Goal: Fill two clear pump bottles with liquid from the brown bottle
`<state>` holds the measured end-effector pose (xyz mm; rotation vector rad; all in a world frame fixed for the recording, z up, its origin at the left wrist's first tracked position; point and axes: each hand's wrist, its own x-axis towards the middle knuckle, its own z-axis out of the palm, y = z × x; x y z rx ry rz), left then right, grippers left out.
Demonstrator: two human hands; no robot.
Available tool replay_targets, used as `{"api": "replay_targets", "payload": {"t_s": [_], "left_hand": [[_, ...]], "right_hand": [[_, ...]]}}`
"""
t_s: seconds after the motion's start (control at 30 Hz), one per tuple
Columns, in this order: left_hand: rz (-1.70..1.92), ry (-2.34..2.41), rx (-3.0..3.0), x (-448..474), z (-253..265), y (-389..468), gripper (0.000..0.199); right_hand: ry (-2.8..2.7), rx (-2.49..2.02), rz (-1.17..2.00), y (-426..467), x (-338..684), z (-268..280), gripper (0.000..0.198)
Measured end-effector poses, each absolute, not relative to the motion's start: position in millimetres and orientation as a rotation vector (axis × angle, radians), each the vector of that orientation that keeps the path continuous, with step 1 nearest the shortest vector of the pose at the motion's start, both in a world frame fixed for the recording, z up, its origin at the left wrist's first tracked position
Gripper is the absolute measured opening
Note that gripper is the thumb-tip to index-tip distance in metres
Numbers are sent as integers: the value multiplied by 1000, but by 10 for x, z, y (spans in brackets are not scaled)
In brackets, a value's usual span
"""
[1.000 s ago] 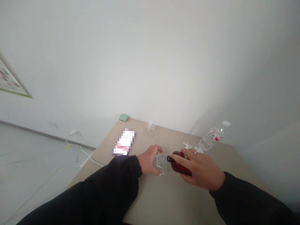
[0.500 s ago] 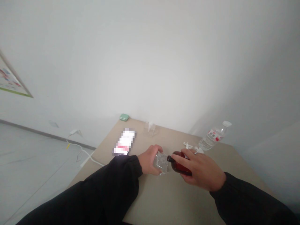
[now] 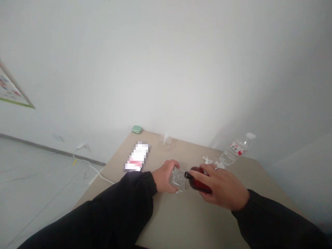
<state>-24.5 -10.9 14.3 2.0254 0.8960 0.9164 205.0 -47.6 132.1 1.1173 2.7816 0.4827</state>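
Observation:
My left hand (image 3: 166, 177) is closed around a clear, see-through container (image 3: 178, 180) on its left side; whether it is a cup or a small box I cannot tell. In my right hand (image 3: 220, 186) is a dark brown bottle (image 3: 199, 181), tipped over to the left. Its uncapped dark mouth is at the container's right edge. No liquid can be made out between them. Just beyond my right hand lie white plastic pieces (image 3: 207, 160), partly hidden by the fingers.
A clear water bottle (image 3: 234, 150) with a white cap stands at the back right of the table (image 3: 186, 221). Near the wall are a small clear holder (image 3: 165, 142) and a green case (image 3: 137, 129). A phone (image 3: 137, 157) lies left, a white cable (image 3: 101, 174) below it.
Almost nothing differs. Both hands keep their grips, and the brown bottle's mouth stays beside the clear container. The whole view has shifted very slightly.

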Motion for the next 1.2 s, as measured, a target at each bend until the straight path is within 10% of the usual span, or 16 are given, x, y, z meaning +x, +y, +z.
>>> {"api": "replay_targets", "payload": {"t_s": [1.2], "left_hand": [[1148,1142,1736,-150,176,125,61]], "right_hand": [[3383,2290,-1125,-120,2218,-9,65]]}}
